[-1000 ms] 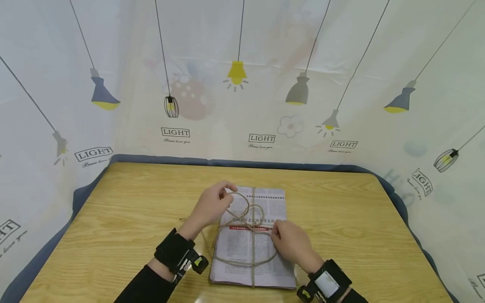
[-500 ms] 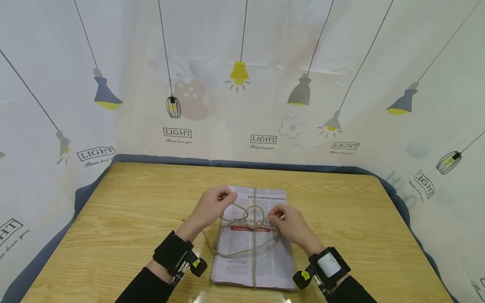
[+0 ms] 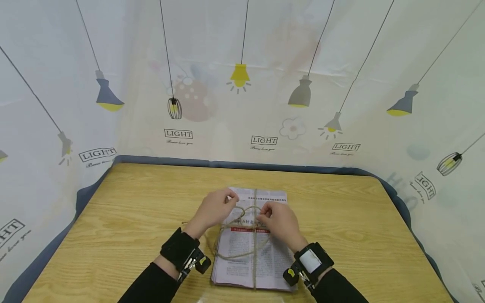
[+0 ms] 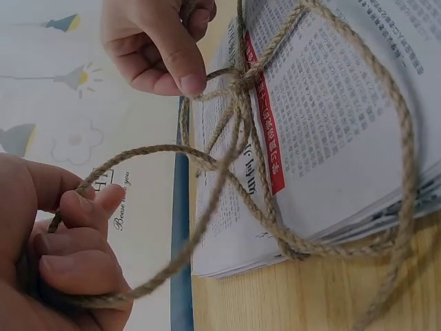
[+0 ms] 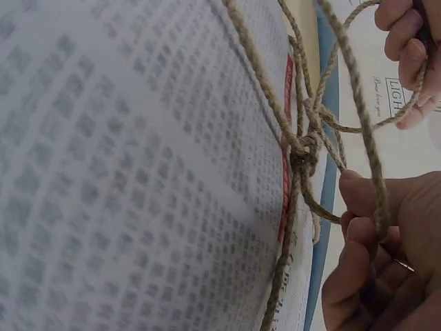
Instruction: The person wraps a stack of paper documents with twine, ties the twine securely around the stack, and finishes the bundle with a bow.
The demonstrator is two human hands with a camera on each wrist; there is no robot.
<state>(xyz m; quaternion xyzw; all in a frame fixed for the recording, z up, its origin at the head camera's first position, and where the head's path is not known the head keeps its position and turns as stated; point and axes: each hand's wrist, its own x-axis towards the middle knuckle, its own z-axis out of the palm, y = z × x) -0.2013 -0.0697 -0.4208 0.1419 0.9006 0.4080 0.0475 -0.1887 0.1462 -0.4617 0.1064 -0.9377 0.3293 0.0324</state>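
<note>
A stack of newspapers point(image 3: 236, 269) lies on the table, with twine point(image 4: 406, 148) crossing it lengthwise and sideways. Where the strands meet on top there is a knot point(image 5: 303, 152). My left hand point(image 3: 215, 207), at the upper left of the stack, has its fingers curled round a loop of twine, clearest in the left wrist view. Close to the knot, my right hand point(image 3: 281, 221) pinches another bend of twine between thumb and fingers, as the right wrist view shows. A slack length of twine curves over the lower half of the newspapers.
The wooden table point(image 3: 125, 219) extends on both sides of the stack. Behind it hangs a pale curtain point(image 3: 212, 84) printed with lamps. Each wrist wears a black strap with a small camera point(image 3: 291, 275).
My right hand has moved up and left from the stack's right edge toward the knot, now pinching twine there. My left hand has stayed nearly in place, and its loop looks smaller.
</note>
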